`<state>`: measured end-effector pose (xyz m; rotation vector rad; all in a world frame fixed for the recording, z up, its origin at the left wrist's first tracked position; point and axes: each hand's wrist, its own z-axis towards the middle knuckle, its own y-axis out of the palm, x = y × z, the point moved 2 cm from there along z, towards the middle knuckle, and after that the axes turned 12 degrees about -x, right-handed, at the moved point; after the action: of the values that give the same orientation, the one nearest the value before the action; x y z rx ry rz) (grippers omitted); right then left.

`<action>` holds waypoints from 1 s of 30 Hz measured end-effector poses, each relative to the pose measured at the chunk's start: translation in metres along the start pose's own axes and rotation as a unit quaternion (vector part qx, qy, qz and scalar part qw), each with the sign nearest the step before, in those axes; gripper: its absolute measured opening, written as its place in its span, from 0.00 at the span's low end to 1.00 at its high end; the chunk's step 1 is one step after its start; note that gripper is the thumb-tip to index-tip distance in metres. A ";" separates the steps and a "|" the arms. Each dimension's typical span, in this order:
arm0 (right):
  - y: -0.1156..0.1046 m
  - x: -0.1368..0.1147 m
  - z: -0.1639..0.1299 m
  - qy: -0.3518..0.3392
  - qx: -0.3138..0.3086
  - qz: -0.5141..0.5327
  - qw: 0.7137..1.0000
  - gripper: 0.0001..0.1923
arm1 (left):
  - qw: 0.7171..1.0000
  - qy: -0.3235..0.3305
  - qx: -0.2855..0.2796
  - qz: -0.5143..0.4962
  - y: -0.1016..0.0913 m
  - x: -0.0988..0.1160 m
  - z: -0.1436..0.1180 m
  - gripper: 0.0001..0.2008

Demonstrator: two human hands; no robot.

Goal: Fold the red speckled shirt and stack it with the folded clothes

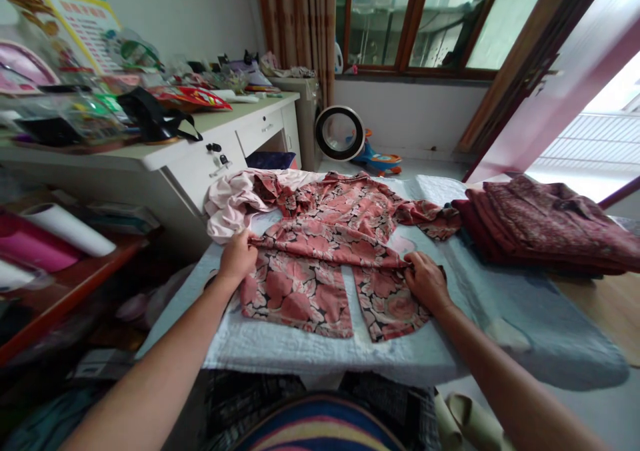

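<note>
A red floral shirt [305, 291] lies spread on a pale blue cloth [400, 364] covering the table. My left hand [239, 256] pinches the shirt's left side, and my right hand [426, 279] grips its right side at about the same height. Between the two hands the fabric is drawn into a raised crosswise fold. Below that fold, the hem lies toward me with a gap between two panels. One sleeve [433, 220] stretches out to the right; the other part at the left is bunched up. Crumpled pale pink cloth [233, 201] sits beside the shirt's upper left.
Folded dark red garments [545, 224] are stacked on the right. A white desk [225, 134] crowded with items stands at the left, above a shelf with rolls [67, 228]. Beyond the table are a washing machine's round door [340, 133] and a blue ride-on toy [377, 158].
</note>
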<state>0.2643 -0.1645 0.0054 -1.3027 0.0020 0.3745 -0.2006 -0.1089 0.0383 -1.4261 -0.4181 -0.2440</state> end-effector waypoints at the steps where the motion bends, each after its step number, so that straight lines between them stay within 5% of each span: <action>1: -0.001 -0.001 -0.001 -0.004 -0.002 0.000 1.000 0.08 | 0.999 0.012 0.005 0.041 0.003 0.005 -0.002 0.17; 5: -0.001 -0.002 -0.003 0.004 0.001 0.000 1.000 0.11 | 0.986 0.133 0.045 0.091 0.013 0.044 -0.018 0.22; 8: -0.001 0.001 -0.003 0.035 0.000 0.041 0.999 0.15 | 0.955 0.291 -0.029 0.055 0.024 0.080 -0.033 0.19; 11: -0.008 -0.002 -0.002 0.056 -0.012 0.123 0.991 0.18 | 0.927 0.357 -0.105 0.043 0.038 0.108 -0.045 0.15; 14: -0.024 -0.017 -0.003 0.038 -0.046 0.216 0.975 0.17 | 0.916 0.371 -0.145 0.044 0.050 0.128 -0.051 0.19; 18: -0.047 -0.047 -0.010 -0.042 -0.211 0.279 0.936 0.15 | 0.916 0.357 -0.173 0.052 0.065 0.145 -0.049 0.24; 22: -0.061 -0.058 -0.014 -0.070 -0.348 0.308 0.883 0.14 | 0.907 0.355 -0.214 0.074 0.076 0.151 -0.046 0.10; 26: -0.060 -0.041 0.001 0.011 -0.301 0.276 0.913 0.14 | 0.916 0.341 -0.203 0.057 0.078 0.150 -0.047 0.08; 30: -0.035 -0.028 0.024 0.128 -0.197 0.196 0.952 0.12 | 0.920 0.335 -0.197 0.049 0.076 0.148 -0.047 0.10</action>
<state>0.2421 -0.1568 0.0510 -1.7454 0.4311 0.5608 -0.0300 -0.1325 0.0278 -1.6407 0.2835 -0.7394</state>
